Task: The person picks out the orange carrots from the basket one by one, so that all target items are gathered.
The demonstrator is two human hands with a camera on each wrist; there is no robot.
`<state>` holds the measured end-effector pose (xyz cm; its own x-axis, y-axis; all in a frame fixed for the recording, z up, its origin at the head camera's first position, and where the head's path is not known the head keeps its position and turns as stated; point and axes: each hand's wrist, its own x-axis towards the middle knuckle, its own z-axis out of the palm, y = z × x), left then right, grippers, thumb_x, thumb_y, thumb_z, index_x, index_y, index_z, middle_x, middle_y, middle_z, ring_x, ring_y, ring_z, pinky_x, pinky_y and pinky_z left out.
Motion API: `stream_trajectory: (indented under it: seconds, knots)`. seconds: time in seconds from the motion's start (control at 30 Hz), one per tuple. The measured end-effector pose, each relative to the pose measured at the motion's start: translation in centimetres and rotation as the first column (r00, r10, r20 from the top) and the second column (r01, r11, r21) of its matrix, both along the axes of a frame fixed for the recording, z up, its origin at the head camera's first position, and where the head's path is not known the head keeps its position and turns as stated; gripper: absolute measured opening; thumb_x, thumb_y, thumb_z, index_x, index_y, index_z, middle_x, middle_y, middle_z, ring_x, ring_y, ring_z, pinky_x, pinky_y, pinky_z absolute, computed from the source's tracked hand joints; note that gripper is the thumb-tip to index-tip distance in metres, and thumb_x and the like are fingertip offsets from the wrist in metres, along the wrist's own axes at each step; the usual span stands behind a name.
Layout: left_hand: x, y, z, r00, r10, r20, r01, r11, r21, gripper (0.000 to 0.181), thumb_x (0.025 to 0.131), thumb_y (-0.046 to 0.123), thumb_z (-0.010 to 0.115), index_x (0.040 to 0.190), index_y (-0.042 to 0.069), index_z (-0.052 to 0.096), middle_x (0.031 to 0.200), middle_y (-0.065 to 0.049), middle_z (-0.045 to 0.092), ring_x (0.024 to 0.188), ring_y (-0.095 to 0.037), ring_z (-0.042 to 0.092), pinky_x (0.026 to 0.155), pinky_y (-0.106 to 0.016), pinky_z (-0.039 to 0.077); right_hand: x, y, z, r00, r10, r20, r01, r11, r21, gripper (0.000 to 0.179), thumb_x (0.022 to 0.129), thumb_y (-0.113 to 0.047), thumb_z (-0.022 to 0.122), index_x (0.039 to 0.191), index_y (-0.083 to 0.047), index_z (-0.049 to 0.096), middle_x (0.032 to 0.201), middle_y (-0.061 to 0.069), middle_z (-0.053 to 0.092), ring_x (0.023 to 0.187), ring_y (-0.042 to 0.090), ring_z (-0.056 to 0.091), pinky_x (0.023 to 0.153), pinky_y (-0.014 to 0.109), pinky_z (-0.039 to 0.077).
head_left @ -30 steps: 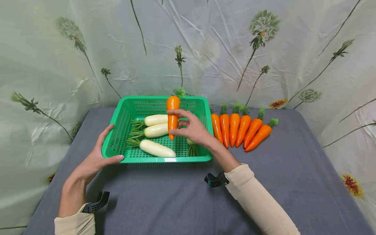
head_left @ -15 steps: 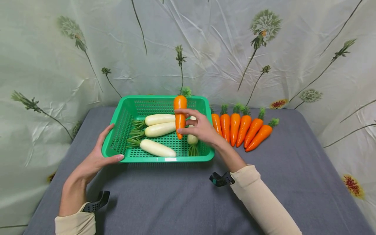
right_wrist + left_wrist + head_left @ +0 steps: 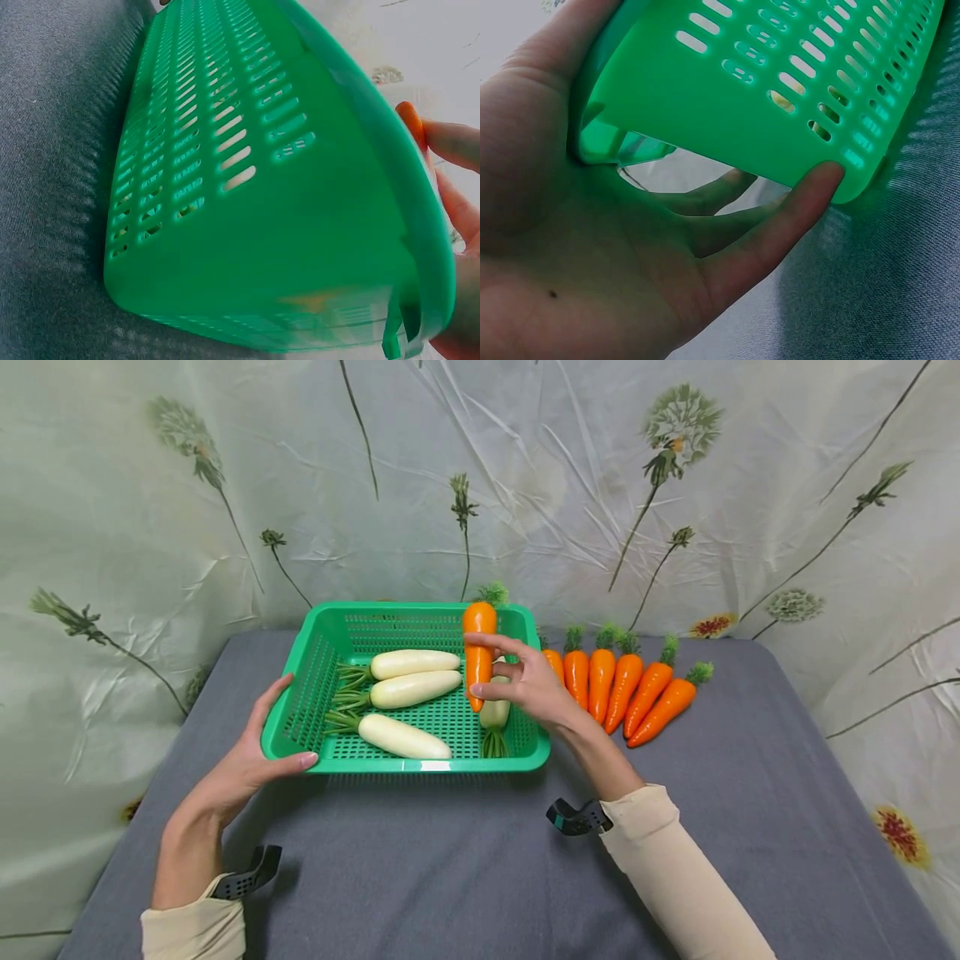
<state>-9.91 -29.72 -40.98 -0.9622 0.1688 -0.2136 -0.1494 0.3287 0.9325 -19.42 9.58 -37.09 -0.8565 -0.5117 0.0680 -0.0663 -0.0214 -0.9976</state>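
Observation:
My right hand pinches an orange carrot between thumb and fingers. It is held leafy top away from me, over the right part of a green plastic basket. In the right wrist view the carrot's orange tip shows past the basket rim, beside the fingers. Inside the basket, three white radishes lie with their stems to the left. Another radish lies lengthwise at the right, partly hidden by my right hand. My left hand grips the basket's front left corner, its fingers spread under the corner.
Several carrots lie fanned out on the grey cloth right of the basket, green tops toward the back. Behind the table hangs a pale curtain with dandelion prints. Black wrist straps sit at both cuffs.
My right hand has carried the carrot to the right above the basket, uncovering more of the radishes beneath. The left hand keeps its hold on the corner.

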Motion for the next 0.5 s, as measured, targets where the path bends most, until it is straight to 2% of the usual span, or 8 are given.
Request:
stream_trajectory:
  seconds: [0.27,0.5]
  knots:
    - [-0.1,0.1,0.0,1.0,0.007,-0.002,-0.007,1.0,0.003,0.112,0.094,0.011,0.074,0.163,0.052,-0.004,0.164,-0.019,0.015,0.122,-0.001,0.046,0.088,-0.012,0.043,0.0,0.9,-0.2,1.0,-0.015,0.007,0.015,0.999,-0.046,0.07,0.088,0.009,0.07,0.153,-0.003,0.049,0.159,0.016,0.044,0.127,0.034,0.064,0.089,0.033,0.061]
    - [-0.1,0.1,-0.1,1.0,0.003,-0.006,-0.003,1.0,0.005,0.112,0.094,0.01,0.074,0.163,0.052,-0.004,0.164,-0.02,0.014,0.123,-0.002,0.045,0.088,-0.012,0.044,0.0,1.9,-0.2,0.999,-0.044,-0.007,0.043,0.998,-0.043,0.069,0.089,0.008,0.07,0.153,-0.007,0.049,0.145,0.013,0.044,0.12,0.032,0.064,0.086,0.032,0.061]
